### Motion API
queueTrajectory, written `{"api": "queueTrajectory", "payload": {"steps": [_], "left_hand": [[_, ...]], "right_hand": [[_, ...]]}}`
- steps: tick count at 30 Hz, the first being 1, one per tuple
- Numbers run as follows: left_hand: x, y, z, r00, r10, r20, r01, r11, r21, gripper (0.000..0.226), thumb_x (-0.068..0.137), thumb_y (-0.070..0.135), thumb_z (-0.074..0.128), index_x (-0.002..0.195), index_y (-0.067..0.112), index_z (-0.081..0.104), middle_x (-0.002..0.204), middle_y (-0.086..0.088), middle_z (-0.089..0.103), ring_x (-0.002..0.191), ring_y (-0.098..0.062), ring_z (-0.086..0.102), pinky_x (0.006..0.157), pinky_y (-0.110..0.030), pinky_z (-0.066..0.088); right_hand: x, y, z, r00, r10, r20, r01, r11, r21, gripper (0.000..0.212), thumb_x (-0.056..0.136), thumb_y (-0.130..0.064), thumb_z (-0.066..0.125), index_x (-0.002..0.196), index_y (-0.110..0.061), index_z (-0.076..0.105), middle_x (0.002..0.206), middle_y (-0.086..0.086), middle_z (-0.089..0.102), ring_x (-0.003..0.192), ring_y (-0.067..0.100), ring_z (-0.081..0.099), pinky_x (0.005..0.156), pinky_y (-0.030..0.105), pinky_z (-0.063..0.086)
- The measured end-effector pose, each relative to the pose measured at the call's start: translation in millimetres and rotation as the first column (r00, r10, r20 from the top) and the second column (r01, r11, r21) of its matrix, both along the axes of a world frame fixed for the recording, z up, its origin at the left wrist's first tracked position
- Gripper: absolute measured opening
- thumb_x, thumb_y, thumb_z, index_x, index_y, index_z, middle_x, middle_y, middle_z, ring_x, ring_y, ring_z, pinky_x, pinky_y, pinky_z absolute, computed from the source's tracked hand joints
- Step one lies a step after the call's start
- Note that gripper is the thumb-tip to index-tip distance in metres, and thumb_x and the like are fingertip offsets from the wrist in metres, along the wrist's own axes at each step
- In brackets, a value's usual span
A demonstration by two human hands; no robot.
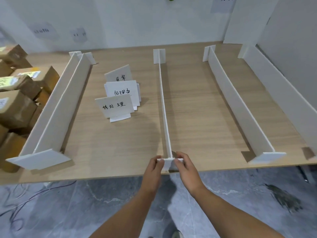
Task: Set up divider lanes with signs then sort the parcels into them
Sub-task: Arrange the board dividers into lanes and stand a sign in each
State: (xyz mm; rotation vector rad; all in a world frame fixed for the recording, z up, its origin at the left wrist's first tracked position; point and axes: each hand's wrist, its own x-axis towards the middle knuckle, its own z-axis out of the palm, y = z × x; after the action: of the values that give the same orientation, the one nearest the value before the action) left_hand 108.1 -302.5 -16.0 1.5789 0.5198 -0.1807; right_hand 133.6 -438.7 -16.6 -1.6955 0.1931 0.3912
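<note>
A white middle divider (164, 107) stands on edge and runs front to back across the wooden table (197, 103). My left hand (155, 166) and my right hand (184, 164) pinch its near end foot at the table's front edge. Two white dividers (56, 107) stand close together at the left. Another divider (236, 100) stands to the right, and one more divider (281, 86) lies along the right wall. Three white signs (118, 93) with handwritten characters stand bunched between the left pair and the middle divider. Brown cardboard parcels (18, 93) are piled at the far left.
White walls close the back and right side of the table. Grey marbled floor (85, 208) with thin cables lies below the front edge. A dark stain marks the floor at the right.
</note>
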Motion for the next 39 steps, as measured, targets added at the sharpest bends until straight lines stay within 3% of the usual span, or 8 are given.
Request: {"api": "queueTrajectory", "payload": {"steps": [2,6,11,15,19,26,32,39], "left_hand": [[1,-1,1,1.0,0.017,0.004,-0.017,1.0,0.017,0.025,0.103,0.037,0.051,0.125,0.029,0.059,0.118,0.007,0.064,0.113,-0.011,0.058,0.103,-0.041,0.047],[2,-5,4,0.999,0.033,0.02,-0.034,0.997,0.065,0.029,0.103,0.036,0.05,0.13,0.027,0.056,0.124,0.008,0.061,0.115,-0.009,0.056,0.105,-0.037,0.045],[5,-1,15,0.994,0.072,0.079,-0.081,0.99,0.114,0.037,0.103,0.031,0.051,0.138,0.02,0.054,0.134,0.004,0.058,0.123,-0.013,0.052,0.106,-0.031,0.039],[10,15,32,0.982,0.121,0.145,-0.141,0.981,0.133,0.038,0.104,0.03,0.051,0.14,0.018,0.052,0.135,0.004,0.056,0.123,-0.012,0.051,0.104,-0.029,0.038],[9,39,53,0.956,0.189,0.224,-0.224,0.965,0.14,0.036,0.104,0.027,0.051,0.138,0.017,0.055,0.132,0.004,0.058,0.121,-0.01,0.052,0.098,-0.025,0.036],[-1,112,74,0.894,0.334,0.298,-0.383,0.916,0.123,0.032,0.103,0.025,0.053,0.134,0.02,0.056,0.131,0.005,0.059,0.121,-0.011,0.053,0.1,-0.026,0.037],[-17,203,70,0.853,0.413,0.32,-0.482,0.858,0.176,0.034,0.104,0.029,0.05,0.137,0.025,0.053,0.136,0.007,0.055,0.125,-0.013,0.05,0.101,-0.028,0.037],[-37,329,47,0.78,0.568,0.263,-0.624,0.74,0.252,0.043,0.103,0.03,0.053,0.144,0.026,0.044,0.132,-0.001,0.05,0.12,-0.024,0.049,0.103,-0.044,0.046]], "right_hand": [[2,-3,-3,1.0,0.018,0.016,-0.018,1.0,-0.004,0.025,0.104,-0.028,0.051,0.123,-0.043,0.055,0.129,-0.018,0.058,0.12,0.0,0.052,0.092,0.014,0.041],[7,-8,0,0.998,0.038,0.049,-0.038,0.999,-0.005,0.027,0.104,-0.026,0.052,0.122,-0.045,0.055,0.133,-0.017,0.057,0.125,0.001,0.051,0.104,0.022,0.041],[19,-13,16,0.989,0.08,0.125,-0.078,0.997,-0.017,0.025,0.104,-0.024,0.052,0.124,-0.039,0.054,0.128,-0.02,0.057,0.122,0.001,0.052,0.095,0.012,0.037],[34,-7,34,0.97,0.121,0.213,-0.115,0.992,-0.043,0.032,0.104,-0.025,0.052,0.136,-0.025,0.055,0.133,-0.012,0.055,0.122,0.003,0.051,0.101,0.016,0.038],[45,16,50,0.946,0.161,0.283,-0.16,0.987,-0.029,0.025,0.102,-0.026,0.056,0.127,-0.028,0.057,0.133,-0.007,0.057,0.121,0.004,0.052,0.095,0.008,0.038],[49,92,64,0.892,0.292,0.346,-0.268,0.956,-0.117,0.029,0.102,-0.02,0.055,0.13,-0.023,0.059,0.135,-0.005,0.058,0.127,0.008,0.051,0.112,0.03,0.037],[44,180,56,0.863,0.379,0.335,-0.341,0.925,-0.168,0.028,0.101,-0.019,0.058,0.129,-0.019,0.061,0.132,0.0,0.06,0.125,0.014,0.054,0.108,0.028,0.039],[27,301,38,0.883,0.418,0.213,-0.402,0.908,-0.116,0.023,0.102,-0.026,0.055,0.125,-0.032,0.056,0.135,-0.006,0.058,0.128,0.01,0.051,0.106,0.024,0.036]]}}
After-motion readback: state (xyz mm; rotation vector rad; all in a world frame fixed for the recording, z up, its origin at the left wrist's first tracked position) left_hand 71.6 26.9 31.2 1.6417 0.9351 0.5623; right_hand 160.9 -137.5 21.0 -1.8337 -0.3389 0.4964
